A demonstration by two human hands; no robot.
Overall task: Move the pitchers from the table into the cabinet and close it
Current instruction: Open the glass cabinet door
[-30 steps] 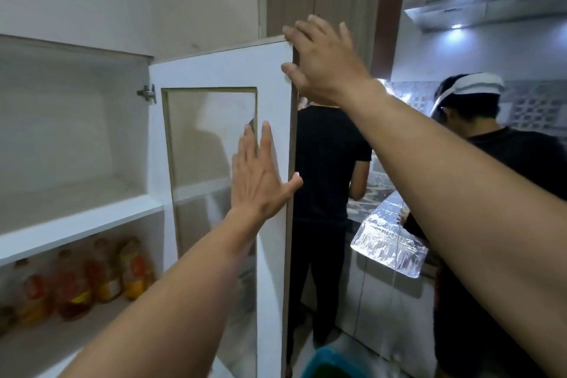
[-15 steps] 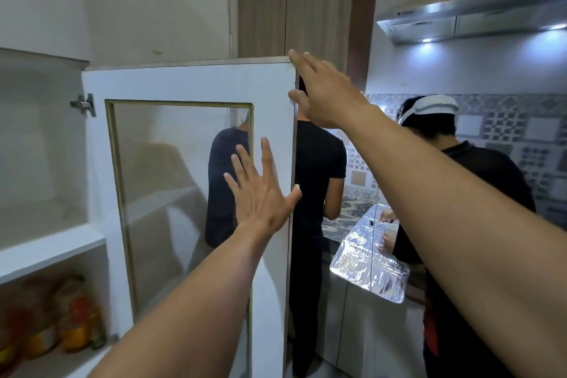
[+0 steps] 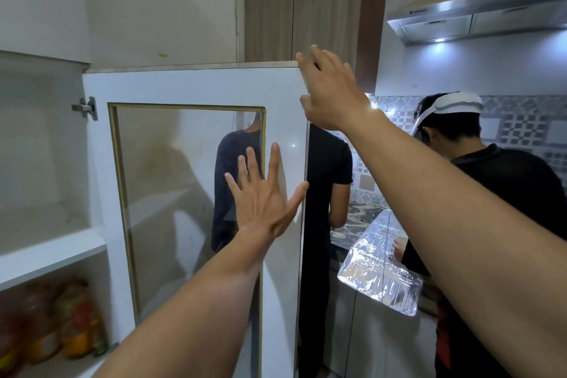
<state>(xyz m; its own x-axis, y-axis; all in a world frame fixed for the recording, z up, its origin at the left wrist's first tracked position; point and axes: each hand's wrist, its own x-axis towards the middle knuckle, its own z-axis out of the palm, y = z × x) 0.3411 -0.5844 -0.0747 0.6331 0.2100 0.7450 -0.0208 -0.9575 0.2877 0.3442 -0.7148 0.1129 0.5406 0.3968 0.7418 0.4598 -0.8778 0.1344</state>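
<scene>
A white cabinet door [image 3: 196, 86] with a gold-framed glass pane stands partly open in front of me, hinged on its left side. My left hand [image 3: 264, 196] lies flat with fingers spread on the door's right stile, near the free edge. My right hand [image 3: 331, 92] rests open against the door's top right corner, fingers over the edge. The cabinet's upper shelf [image 3: 46, 255] at the left looks bare in the part that shows. No pitcher is in view.
Several bottles of orange liquid [image 3: 73, 322] stand on the lower shelf at bottom left. Two people in black shirts [image 3: 328, 169] [image 3: 506, 181] stand close on the right, at a foil-covered counter [image 3: 380, 273] beneath a lit range hood [image 3: 478, 15].
The door has swung towards the cabinet and now faces me more squarely, hiding more of the shelves. Both hands have stayed on its free edge and moved with it.
</scene>
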